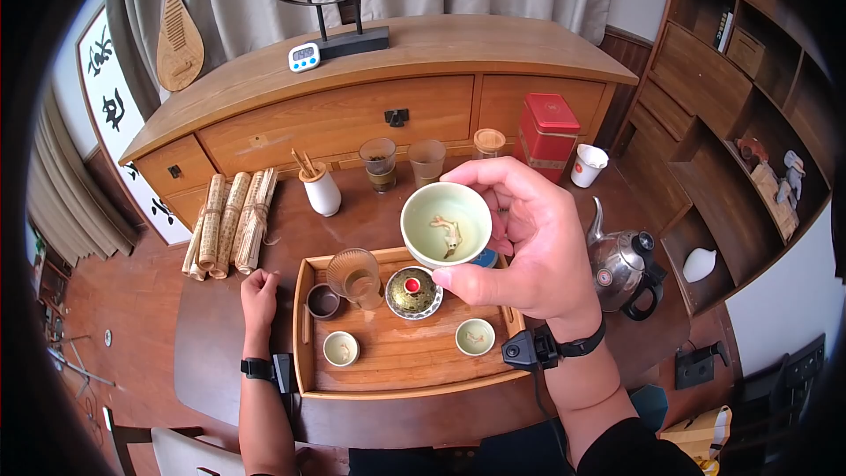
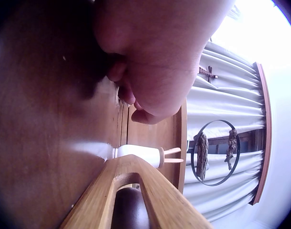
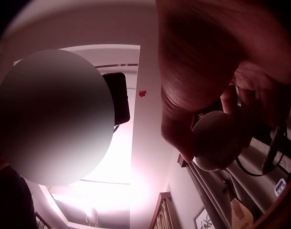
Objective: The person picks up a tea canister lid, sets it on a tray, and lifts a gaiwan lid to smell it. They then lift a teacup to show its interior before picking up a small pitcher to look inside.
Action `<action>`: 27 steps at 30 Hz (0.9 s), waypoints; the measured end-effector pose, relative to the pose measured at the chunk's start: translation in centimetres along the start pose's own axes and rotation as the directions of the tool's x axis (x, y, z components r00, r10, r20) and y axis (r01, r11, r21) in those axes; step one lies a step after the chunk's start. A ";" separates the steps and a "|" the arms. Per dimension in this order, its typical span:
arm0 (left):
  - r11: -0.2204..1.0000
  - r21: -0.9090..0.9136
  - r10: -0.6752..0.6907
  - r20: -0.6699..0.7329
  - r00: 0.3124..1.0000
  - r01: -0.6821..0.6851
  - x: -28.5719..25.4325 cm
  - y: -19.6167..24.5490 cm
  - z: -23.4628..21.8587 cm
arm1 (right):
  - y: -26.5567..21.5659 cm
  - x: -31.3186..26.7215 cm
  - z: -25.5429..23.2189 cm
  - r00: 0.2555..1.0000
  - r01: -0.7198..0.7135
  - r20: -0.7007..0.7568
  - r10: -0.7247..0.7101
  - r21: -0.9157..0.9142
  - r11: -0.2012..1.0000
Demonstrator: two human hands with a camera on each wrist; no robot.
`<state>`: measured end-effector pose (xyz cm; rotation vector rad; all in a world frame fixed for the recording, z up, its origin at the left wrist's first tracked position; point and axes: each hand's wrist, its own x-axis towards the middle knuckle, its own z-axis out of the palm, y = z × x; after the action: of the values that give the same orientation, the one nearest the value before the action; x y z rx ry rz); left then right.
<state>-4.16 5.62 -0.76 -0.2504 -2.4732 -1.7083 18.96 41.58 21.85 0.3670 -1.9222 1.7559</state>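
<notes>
My right hand (image 1: 542,242) pinches a pale green teacup (image 1: 423,238) between thumb and fingers, raised above the tray and tilted so its inside shows. A small brownish figure lies at the bottom of the cup. In the right wrist view the teacup (image 3: 216,143) appears dark, seen from below. My left hand (image 1: 259,301) rests on the table beside the tray's left edge, fingers loosely curled and holding nothing. On the wooden tray (image 1: 397,379) are two similar cups, a lidded gaiwan (image 1: 413,293), a glass pitcher (image 1: 352,273) and a dark cup (image 1: 324,301).
Tied bamboo scrolls (image 1: 231,225) lie at the left. Behind the tray stand a white tool holder (image 1: 321,189), two glasses, a wooden-lidded jar (image 1: 489,143) and a red tin (image 1: 546,135). A steel kettle (image 1: 624,269) and a paper cup (image 1: 589,166) stand at the right.
</notes>
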 end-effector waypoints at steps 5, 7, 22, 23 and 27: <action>1.000 0.006 -0.002 -0.003 1.000 0.002 0.0 0.0 0.0 | 0.1 0.0 0.0 1.000 0.004 -0.004 -0.004 0.000 1.000; 1.000 0.004 0.000 -0.005 1.000 0.000 0.0 0.1 0.0 | 0.1 0.0 -0.1 1.000 0.000 0.004 0.000 -0.027 1.000; 1.000 -0.011 0.000 0.005 1.000 0.000 0.0 0.1 0.0 | 0.5 0.2 0.3 0.997 0.017 -0.074 -0.021 -0.046 0.999; 1.000 -0.011 0.001 0.005 1.000 -0.001 0.0 0.1 0.0 | 0.4 0.2 0.2 0.997 0.018 -0.074 -0.022 -0.046 0.999; 1.000 -0.001 -0.027 0.017 1.000 0.027 -0.1 0.2 -0.1 | 0.0 0.1 0.3 0.997 0.005 -0.081 -0.007 -0.025 1.000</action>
<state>-4.04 5.62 -0.57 -0.2339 -2.4986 -1.7251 18.76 41.28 21.88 0.2874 -1.8820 1.7152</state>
